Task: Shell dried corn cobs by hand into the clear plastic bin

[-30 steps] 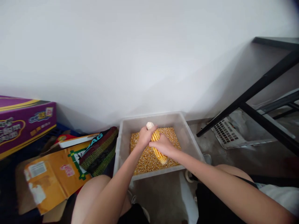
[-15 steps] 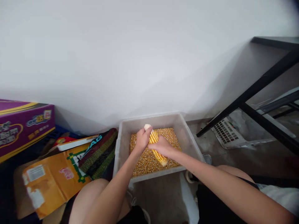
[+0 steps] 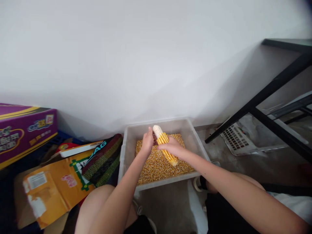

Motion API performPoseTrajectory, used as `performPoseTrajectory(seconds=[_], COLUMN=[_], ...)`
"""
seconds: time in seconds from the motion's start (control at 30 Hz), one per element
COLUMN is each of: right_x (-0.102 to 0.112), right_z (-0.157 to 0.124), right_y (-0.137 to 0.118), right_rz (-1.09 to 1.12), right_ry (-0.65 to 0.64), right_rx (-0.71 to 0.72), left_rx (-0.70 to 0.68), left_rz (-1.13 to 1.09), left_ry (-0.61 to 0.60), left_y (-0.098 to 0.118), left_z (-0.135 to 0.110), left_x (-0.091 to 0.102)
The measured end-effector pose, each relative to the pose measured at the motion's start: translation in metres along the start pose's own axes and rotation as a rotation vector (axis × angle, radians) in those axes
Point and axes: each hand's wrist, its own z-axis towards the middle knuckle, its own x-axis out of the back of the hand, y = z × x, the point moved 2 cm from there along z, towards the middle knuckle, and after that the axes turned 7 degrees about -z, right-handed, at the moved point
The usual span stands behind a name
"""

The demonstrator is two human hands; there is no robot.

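Note:
A translucent plastic bin (image 3: 126, 152) stands on the floor against the wall, its bottom covered with loose yellow corn kernels (image 3: 156, 167). Over it I hold a corn cob (image 3: 163, 139), bare and whitish at its upper tip, yellow kernels along the rest. My right hand (image 3: 172, 149) is wrapped round the middle of the cob. My left hand (image 3: 147, 144) is closed against the cob's upper part just below the bare tip, thumb pressing on the kernels.
Left of the bin lie a black and green mesh bag (image 3: 103, 161), an orange cardboard box (image 3: 53, 188) and a purple box (image 3: 23, 131). A black metal frame (image 3: 263, 96) and a white grid basket (image 3: 237, 138) are at the right. My knees flank the bin's near edge.
The cob has lifted slightly and shifted right, with more of its bare tip showing above my left hand. Both hands stayed on it.

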Motion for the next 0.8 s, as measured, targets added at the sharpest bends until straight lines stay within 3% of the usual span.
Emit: performPoseTrajectory(seconds=[0.2,0.37,0.53,0.8], right_x=[0.002,-0.001,-0.013,-0.017], right_z=[-0.004,-0.006,-0.009,-0.012], right_y=[-0.005,-0.006,-0.005,-0.004], right_rz=[-0.115,-0.298,-0.434,-0.459], right_ry=[0.015,0.064,0.188,0.144], right_rx=[-0.048,-0.025,-0.038,-0.008], left_rx=[0.067,0.067,-0.003,-0.032], left_rz=[0.210,0.071,0.036,0.150], left_ry=[-0.034,-0.195,-0.038,-0.009], left_y=[0.005,0.004,-0.003,-0.003], left_z=[-0.005,-0.018,-0.014,-0.007], left_x=[-0.003,-0.017,-0.018,-0.005])
